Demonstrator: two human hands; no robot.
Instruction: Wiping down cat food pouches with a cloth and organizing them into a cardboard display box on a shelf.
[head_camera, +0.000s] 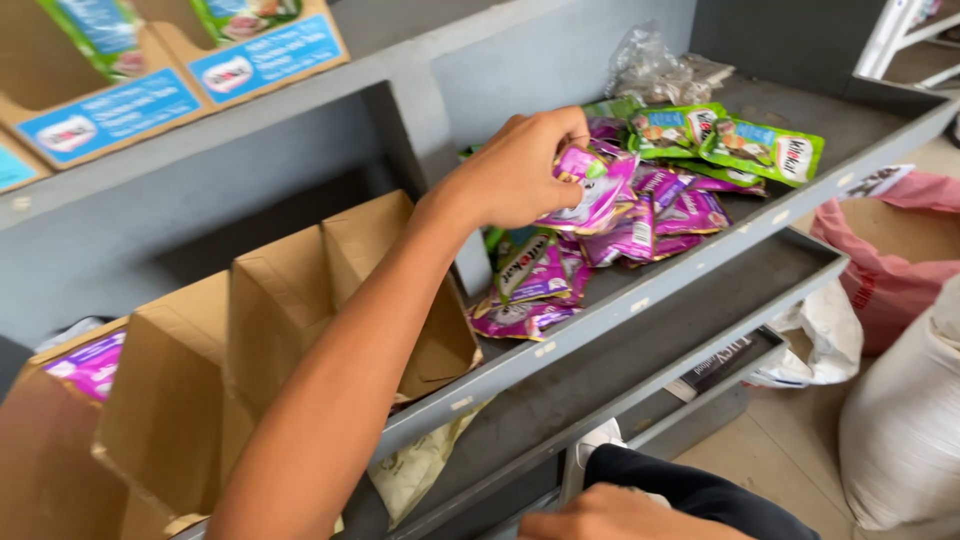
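Nearest the camera, at the bottom edge of the view, a hand (600, 518) rests on a dark-clad knee (700, 495); by its side of the view it reads as the right hand, though whether it is spread or closed cannot be told.

Above it runs the lower shelf (640, 345), a bare grey tray with a raised front lip and open room along its length.

On the middle shelf (600, 312), three open brown cartons (300, 300) stand side by side at the left. The two nearer the pile show no contents; the outermost holds at least one purple pouch (90, 365).

The left hand (525, 170), arm stretched across the cartons, has its grip pinched on a purple-and-pink pouch (590, 190) bearing a cat picture and a green patch, held just over the pile.

The pile of pouches (620, 235) lies loose right of the shelf divider (420, 130), reaching the front lip. Purple pouches overlap too closely for a firm count, roughly eight or more. Two green pouches (730, 140) lie at the far side. A crumpled clear plastic bag (650, 65) sits behind them.

On the upper shelf, two blue-fronted display cartons (180, 75) are in view.

On the floor at right: one pink sack (885, 270), one white sack (905, 420).
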